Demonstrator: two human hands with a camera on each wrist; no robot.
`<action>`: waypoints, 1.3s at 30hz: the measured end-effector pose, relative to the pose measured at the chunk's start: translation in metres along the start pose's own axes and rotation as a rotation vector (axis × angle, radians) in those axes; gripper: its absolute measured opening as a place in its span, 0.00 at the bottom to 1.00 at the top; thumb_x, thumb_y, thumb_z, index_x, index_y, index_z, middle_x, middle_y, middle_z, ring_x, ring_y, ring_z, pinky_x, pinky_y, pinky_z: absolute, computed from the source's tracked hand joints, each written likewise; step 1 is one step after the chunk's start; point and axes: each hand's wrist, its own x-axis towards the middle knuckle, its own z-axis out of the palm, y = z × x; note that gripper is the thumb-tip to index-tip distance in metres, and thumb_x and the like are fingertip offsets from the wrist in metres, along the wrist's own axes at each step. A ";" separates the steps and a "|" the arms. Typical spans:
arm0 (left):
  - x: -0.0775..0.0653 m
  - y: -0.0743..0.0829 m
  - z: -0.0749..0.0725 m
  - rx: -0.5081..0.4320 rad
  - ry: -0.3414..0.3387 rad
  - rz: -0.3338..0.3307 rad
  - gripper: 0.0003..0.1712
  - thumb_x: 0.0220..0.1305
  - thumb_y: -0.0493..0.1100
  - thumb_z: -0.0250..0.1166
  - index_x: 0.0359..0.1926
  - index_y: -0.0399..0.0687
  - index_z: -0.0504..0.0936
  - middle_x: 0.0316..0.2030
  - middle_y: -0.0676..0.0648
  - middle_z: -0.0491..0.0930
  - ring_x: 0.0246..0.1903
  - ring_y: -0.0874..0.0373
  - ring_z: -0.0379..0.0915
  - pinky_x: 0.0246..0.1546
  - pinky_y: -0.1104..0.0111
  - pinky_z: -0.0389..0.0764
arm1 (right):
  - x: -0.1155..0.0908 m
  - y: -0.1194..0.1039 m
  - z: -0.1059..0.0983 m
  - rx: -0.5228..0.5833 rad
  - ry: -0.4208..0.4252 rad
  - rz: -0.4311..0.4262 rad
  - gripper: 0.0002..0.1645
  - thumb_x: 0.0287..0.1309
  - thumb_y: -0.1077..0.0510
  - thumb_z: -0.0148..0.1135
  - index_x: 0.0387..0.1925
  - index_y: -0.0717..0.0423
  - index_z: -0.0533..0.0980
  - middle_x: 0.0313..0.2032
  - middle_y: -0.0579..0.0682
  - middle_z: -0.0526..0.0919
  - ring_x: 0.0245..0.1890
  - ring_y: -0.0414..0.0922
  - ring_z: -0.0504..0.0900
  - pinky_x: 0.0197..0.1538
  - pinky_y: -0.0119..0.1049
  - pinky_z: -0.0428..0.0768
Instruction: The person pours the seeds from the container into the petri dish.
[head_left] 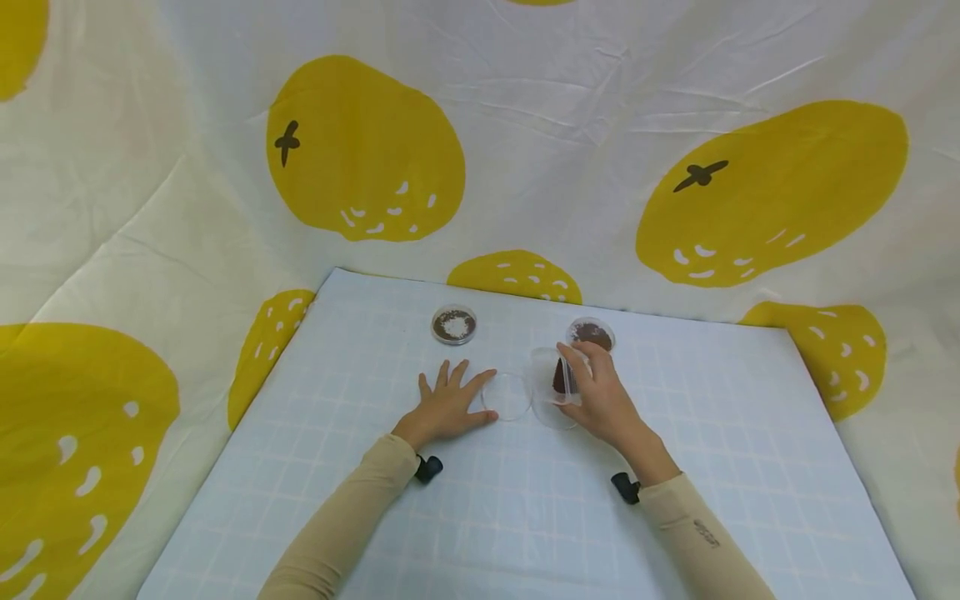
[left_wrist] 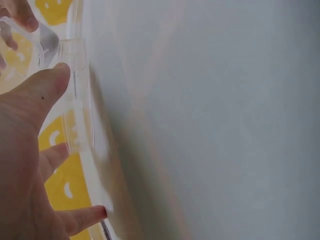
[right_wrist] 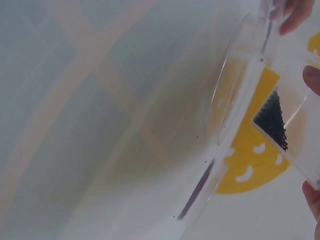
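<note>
My right hand (head_left: 603, 402) grips a clear plastic container (head_left: 546, 367) between thumb and fingers, tilted. Dark granules (right_wrist: 274, 120) are heaped in one corner of the container, as the right wrist view shows. Below it in the head view lies a clear round dish (head_left: 555, 417), partly hidden by the container. Beside that one, to the left, a second clear round dish (head_left: 507, 419) lies on the table. My left hand (head_left: 447, 407) has its fingers spread and fairly straight, thumb and index fingertips right at this second dish's rim.
Two more round dishes stand farther back: the left dish (head_left: 453, 340) holds dark granules with a white patch in the middle, the right dish (head_left: 611, 333) dark granules with some white. A pale blue checked cloth (head_left: 480, 517) covers the table; a fruit-print curtain (head_left: 540, 167) hangs behind.
</note>
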 end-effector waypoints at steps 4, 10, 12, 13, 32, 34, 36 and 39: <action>-0.001 0.002 -0.001 0.001 0.000 0.001 0.46 0.64 0.74 0.57 0.78 0.75 0.52 0.78 0.38 0.44 0.74 0.31 0.28 0.61 0.26 0.32 | 0.004 -0.003 0.000 -0.038 -0.001 -0.030 0.64 0.30 0.63 0.87 0.71 0.58 0.62 0.63 0.67 0.64 0.65 0.62 0.62 0.65 0.56 0.66; -0.002 0.002 -0.003 0.001 -0.001 0.004 0.46 0.64 0.74 0.57 0.78 0.74 0.52 0.77 0.38 0.45 0.74 0.31 0.29 0.61 0.26 0.33 | 0.008 -0.008 0.002 -0.076 -0.017 -0.049 0.62 0.32 0.62 0.86 0.71 0.58 0.62 0.62 0.67 0.64 0.65 0.63 0.63 0.67 0.55 0.64; -0.002 0.001 -0.002 0.003 -0.003 0.003 0.46 0.64 0.74 0.56 0.78 0.74 0.52 0.77 0.38 0.45 0.74 0.31 0.29 0.61 0.26 0.33 | 0.009 -0.009 0.002 -0.087 -0.024 -0.052 0.62 0.32 0.62 0.86 0.71 0.58 0.62 0.62 0.67 0.64 0.64 0.63 0.62 0.67 0.55 0.64; -0.002 0.001 -0.002 0.004 -0.003 0.002 0.46 0.64 0.74 0.56 0.78 0.74 0.52 0.77 0.38 0.45 0.74 0.31 0.29 0.61 0.26 0.33 | 0.010 -0.010 0.002 -0.091 -0.026 -0.055 0.62 0.32 0.61 0.86 0.71 0.58 0.62 0.62 0.67 0.64 0.64 0.63 0.62 0.66 0.55 0.64; 0.000 0.000 0.000 0.018 0.005 0.000 0.46 0.64 0.74 0.56 0.78 0.75 0.52 0.78 0.39 0.45 0.74 0.31 0.29 0.62 0.26 0.33 | 0.017 -0.015 0.006 -0.188 -0.059 -0.084 0.66 0.32 0.59 0.88 0.73 0.54 0.59 0.63 0.66 0.63 0.64 0.64 0.61 0.67 0.56 0.60; 0.000 0.000 0.000 0.019 0.006 -0.001 0.46 0.64 0.74 0.56 0.78 0.75 0.52 0.78 0.39 0.45 0.74 0.31 0.29 0.62 0.26 0.33 | 0.017 -0.015 0.006 -0.191 -0.062 -0.086 0.66 0.32 0.59 0.88 0.74 0.53 0.59 0.63 0.66 0.63 0.64 0.64 0.61 0.67 0.56 0.61; 0.000 0.000 0.000 0.019 0.005 -0.002 0.46 0.64 0.74 0.56 0.78 0.75 0.52 0.78 0.38 0.45 0.74 0.31 0.29 0.62 0.26 0.33 | 0.018 -0.015 0.007 -0.194 -0.063 -0.088 0.66 0.32 0.59 0.88 0.74 0.53 0.59 0.63 0.66 0.63 0.64 0.64 0.61 0.67 0.56 0.61; 0.000 0.000 0.000 0.021 0.003 -0.001 0.46 0.64 0.74 0.56 0.78 0.75 0.52 0.78 0.38 0.45 0.74 0.31 0.29 0.62 0.26 0.33 | 0.018 -0.016 0.007 -0.191 -0.065 -0.091 0.66 0.33 0.59 0.88 0.74 0.52 0.59 0.63 0.66 0.63 0.65 0.64 0.61 0.67 0.57 0.61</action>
